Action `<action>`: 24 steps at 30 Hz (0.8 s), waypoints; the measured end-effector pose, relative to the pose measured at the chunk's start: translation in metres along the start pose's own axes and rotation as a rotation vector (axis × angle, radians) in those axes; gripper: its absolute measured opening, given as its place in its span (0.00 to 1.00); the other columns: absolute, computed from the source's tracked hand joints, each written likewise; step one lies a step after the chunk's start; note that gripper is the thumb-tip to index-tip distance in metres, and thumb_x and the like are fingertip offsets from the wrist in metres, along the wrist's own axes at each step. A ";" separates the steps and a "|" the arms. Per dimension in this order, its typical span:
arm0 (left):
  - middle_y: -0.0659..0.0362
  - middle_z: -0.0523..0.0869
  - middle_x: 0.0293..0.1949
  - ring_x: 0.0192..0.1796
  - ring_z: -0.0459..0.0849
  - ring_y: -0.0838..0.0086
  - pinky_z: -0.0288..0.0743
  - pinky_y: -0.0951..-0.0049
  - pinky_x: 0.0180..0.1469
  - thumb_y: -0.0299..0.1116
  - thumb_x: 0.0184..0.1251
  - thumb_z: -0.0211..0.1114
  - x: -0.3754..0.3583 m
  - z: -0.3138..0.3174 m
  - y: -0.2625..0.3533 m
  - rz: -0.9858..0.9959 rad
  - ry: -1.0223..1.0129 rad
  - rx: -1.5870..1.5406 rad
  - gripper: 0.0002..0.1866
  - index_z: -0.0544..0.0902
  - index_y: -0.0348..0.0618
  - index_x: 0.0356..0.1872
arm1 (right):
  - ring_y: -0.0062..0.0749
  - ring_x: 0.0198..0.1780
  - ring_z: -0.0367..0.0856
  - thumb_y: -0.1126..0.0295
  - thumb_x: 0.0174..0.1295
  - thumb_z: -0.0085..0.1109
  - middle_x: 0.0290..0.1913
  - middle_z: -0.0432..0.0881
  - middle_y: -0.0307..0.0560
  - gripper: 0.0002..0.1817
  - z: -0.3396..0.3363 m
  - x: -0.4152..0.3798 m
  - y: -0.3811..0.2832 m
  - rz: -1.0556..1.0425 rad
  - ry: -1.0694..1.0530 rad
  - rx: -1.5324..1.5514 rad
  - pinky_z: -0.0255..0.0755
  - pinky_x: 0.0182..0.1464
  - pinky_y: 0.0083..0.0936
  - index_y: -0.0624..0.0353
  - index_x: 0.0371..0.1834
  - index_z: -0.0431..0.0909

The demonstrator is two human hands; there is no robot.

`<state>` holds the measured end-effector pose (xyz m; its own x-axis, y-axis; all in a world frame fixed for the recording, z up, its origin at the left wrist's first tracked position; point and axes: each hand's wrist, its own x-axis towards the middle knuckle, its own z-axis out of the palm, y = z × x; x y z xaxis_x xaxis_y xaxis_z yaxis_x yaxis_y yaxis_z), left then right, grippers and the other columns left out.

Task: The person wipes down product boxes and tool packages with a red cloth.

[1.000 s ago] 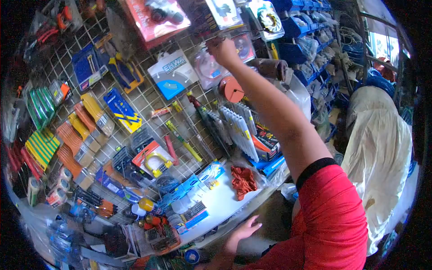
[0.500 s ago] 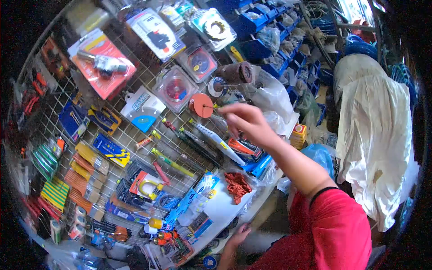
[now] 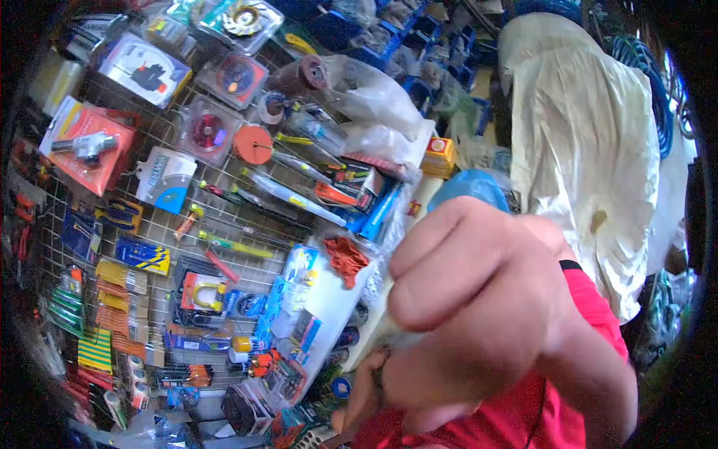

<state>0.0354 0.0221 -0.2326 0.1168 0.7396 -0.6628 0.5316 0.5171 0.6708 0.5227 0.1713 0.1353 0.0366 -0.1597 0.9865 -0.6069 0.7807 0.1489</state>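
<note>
Right hand [image 3: 479, 299] raised close to the camera, large and blurred, fingers curled into a fist; cannot tell whether anything is pinched inside, nothing visible between the fingers; wrist running down into a red sleeve [image 3: 568, 389] at the lower right. Left hand [image 3: 359, 400] low in the frame, mostly hidden behind the right hand, resting at the near edge of the white table [image 3: 329, 299]; fingers partly seen, spread or closed cannot be told.

On the table, a crumpled red cloth [image 3: 345, 258] near its far end; just beside it, toward the wall, a blue-and-white packet [image 3: 295, 273] and small boxed goods. Behind the table, a wire grid wall [image 3: 157, 232] hung with packaged tools: an orange disc [image 3: 253, 144] on a hook, a clear pack with a red cutting disc [image 3: 207, 129] beside it, an orange blister card holding a metal tool [image 3: 88, 146] at the far left, a yellow shackle in a red pack [image 3: 200, 290] lower down, screwdrivers and long thin tools [image 3: 292, 196] slanting across the middle. Clear plastic bags [image 3: 374, 97] bulging at the top of the grid, near blue storage bins [image 3: 419, 45]. To the right, a pale cloth sheet [image 3: 583, 135] draped over something tall, well apart from the table; a blue plastic bag [image 3: 467, 191] showing just above the knuckles of the right hand.
</note>
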 end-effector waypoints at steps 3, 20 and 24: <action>0.59 0.84 0.49 0.48 0.80 0.74 0.75 0.73 0.50 0.39 0.75 0.62 -0.001 0.010 0.013 0.007 -0.001 0.015 0.27 0.71 0.43 0.71 | 0.31 0.15 0.69 0.67 0.57 0.75 0.28 0.81 0.43 0.12 -0.046 0.019 0.055 0.050 0.020 -0.006 0.60 0.17 0.29 0.59 0.36 0.82; 0.58 0.84 0.50 0.49 0.80 0.74 0.76 0.73 0.50 0.40 0.76 0.62 0.018 -0.051 0.122 0.104 0.169 0.112 0.26 0.71 0.44 0.70 | 0.37 0.23 0.76 0.63 0.56 0.75 0.31 0.80 0.44 0.15 -0.038 0.015 0.012 0.170 0.116 0.051 0.67 0.23 0.32 0.57 0.35 0.78; 0.58 0.84 0.50 0.49 0.80 0.74 0.76 0.73 0.50 0.40 0.76 0.62 0.032 -0.058 0.134 0.123 0.180 0.110 0.26 0.71 0.44 0.70 | 0.38 0.26 0.78 0.62 0.55 0.75 0.32 0.80 0.45 0.15 -0.015 0.045 0.067 0.236 0.126 0.063 0.69 0.25 0.32 0.57 0.35 0.77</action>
<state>0.0619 0.1403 -0.1449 0.0404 0.8643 -0.5014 0.6117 0.3754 0.6963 0.4959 0.2257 0.1908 -0.0157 0.1020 0.9947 -0.6585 0.7475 -0.0870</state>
